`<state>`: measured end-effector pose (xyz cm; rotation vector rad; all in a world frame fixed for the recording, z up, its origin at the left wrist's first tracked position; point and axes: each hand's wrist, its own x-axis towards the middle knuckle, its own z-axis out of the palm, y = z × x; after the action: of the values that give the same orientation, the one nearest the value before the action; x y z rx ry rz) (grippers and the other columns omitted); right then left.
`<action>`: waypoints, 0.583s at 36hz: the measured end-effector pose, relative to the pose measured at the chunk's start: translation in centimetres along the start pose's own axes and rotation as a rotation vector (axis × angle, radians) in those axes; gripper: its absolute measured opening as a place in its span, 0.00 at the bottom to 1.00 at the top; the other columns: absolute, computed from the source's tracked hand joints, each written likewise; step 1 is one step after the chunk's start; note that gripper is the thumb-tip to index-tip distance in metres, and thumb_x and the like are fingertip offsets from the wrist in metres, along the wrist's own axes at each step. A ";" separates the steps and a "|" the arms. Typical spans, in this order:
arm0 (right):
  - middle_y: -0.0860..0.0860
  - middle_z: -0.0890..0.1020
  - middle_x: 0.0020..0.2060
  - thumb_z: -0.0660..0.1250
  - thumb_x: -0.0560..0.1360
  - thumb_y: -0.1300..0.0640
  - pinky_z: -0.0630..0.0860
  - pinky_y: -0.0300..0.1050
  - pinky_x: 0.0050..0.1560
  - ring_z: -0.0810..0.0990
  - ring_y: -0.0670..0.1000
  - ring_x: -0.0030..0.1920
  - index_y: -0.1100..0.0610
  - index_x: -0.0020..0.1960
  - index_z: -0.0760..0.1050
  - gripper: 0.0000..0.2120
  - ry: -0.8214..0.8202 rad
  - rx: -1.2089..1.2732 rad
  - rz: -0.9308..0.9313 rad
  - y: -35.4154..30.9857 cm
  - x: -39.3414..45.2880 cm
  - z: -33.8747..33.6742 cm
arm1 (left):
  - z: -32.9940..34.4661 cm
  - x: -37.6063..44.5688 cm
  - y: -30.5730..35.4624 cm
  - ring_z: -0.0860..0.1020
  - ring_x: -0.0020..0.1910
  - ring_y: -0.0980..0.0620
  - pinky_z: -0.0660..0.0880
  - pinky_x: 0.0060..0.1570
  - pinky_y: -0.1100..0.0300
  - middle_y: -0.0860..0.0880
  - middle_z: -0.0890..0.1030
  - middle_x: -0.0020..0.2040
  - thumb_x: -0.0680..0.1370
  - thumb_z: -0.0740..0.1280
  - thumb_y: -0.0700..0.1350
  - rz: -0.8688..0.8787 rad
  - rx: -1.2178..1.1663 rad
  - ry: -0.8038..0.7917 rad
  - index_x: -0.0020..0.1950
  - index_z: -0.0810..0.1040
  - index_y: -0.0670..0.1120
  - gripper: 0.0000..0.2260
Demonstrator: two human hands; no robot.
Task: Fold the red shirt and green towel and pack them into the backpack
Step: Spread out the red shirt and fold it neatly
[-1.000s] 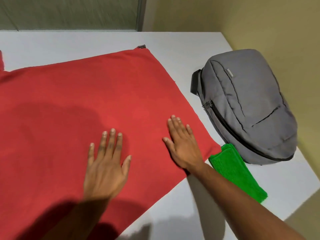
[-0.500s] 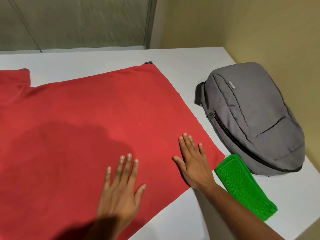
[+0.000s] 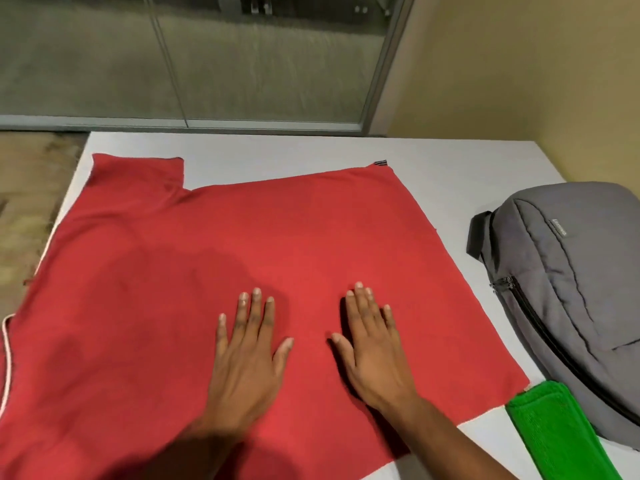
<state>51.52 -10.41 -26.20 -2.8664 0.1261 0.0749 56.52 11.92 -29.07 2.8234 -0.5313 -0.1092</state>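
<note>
Setting: glass partition with grey metal frame (image 3: 377, 64) at the far side, yellow wall at 1 to 3 o'clock; a white table (image 3: 259, 150) carries all items.

Red shirt: wide red knit shirt (image 3: 242, 244) spread flat on the table, long axis running from 9 o'clock to 3 o'clock. One sleeve points toward 11 o'clock; the hem edge faces 3 o'clock, with a small dark tag at its far corner.

Left hand: left hand (image 3: 247, 358) lies palm down on the shirt, fingers (image 3: 256, 306) straight and spread, pointing to 12 o'clock. Nothing is gripped.

Right hand: right hand (image 3: 374, 351) lies palm down on the shirt just beside the left, fingers (image 3: 362, 303) straight and close together, pointing to 12 o'clock. Nothing is gripped.

Green towel: bright green terry towel (image 3: 561, 431), folded into a narrow strip, at 4 o'clock from the right hand, just off the shirt's near hem corner and touching the backpack.

Backpack: grey fabric backpack (image 3: 571, 278) lying flat at 3 o'clock, main zip apparently closed, well apart from both hands.

Key relation: both hands sit near the shirt's near edge, right of its middle. The hem lies at 3 o'clock, nearer the right hand; the sleeves and collar end lie at 9 to 11 o'clock, nearer the left hand.

Judgement: the shirt appears to be at the smoothing stage, no fold made. A fold across the long axis would likely start from either end.
</note>
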 end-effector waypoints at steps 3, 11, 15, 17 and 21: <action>0.49 0.44 0.84 0.49 0.85 0.46 0.44 0.54 0.81 0.40 0.47 0.83 0.54 0.85 0.48 0.30 -0.065 0.017 -0.211 -5.4 2.0 2.0 | -0.7 2.8 -2.5 0.41 0.83 0.51 0.44 0.80 0.42 0.49 0.46 0.84 0.83 0.47 0.61 0.013 0.011 -0.038 0.84 0.53 0.48 0.32; 0.47 0.48 0.84 0.49 0.86 0.43 0.46 0.54 0.80 0.43 0.46 0.83 0.53 0.85 0.50 0.30 -0.068 -0.054 -0.213 -7.3 4.5 3.8 | -3.9 7.8 -10.4 0.39 0.82 0.53 0.43 0.81 0.45 0.51 0.41 0.84 0.81 0.41 0.62 -0.164 0.011 -0.045 0.84 0.46 0.50 0.33; 0.47 0.48 0.84 0.47 0.86 0.41 0.48 0.55 0.79 0.44 0.47 0.83 0.53 0.85 0.50 0.31 -0.080 -0.063 -0.206 -7.4 4.5 4.0 | -5.4 8.9 -14.6 0.40 0.82 0.52 0.44 0.81 0.44 0.50 0.42 0.84 0.84 0.43 0.61 -0.266 0.003 -0.016 0.84 0.46 0.49 0.30; 0.48 0.49 0.84 0.46 0.86 0.41 0.48 0.57 0.79 0.44 0.48 0.83 0.54 0.84 0.52 0.31 -0.083 -0.067 -0.188 -8.0 4.9 4.0 | -6.0 9.7 -16.1 0.40 0.83 0.51 0.43 0.81 0.44 0.50 0.42 0.84 0.85 0.46 0.61 -0.311 -0.010 -0.014 0.84 0.47 0.48 0.31; 0.50 0.50 0.84 0.49 0.85 0.44 0.47 0.57 0.80 0.44 0.48 0.83 0.55 0.84 0.54 0.30 -0.067 -0.002 -0.297 -12.0 8.8 3.8 | -6.7 11.5 -17.6 0.40 0.83 0.51 0.40 0.80 0.44 0.50 0.44 0.84 0.84 0.44 0.60 -0.270 -0.032 -0.019 0.84 0.46 0.49 0.30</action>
<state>61.24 1.47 -27.19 -2.8452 -0.3115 0.1117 74.19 25.17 -27.71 2.8493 -0.1478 -0.1949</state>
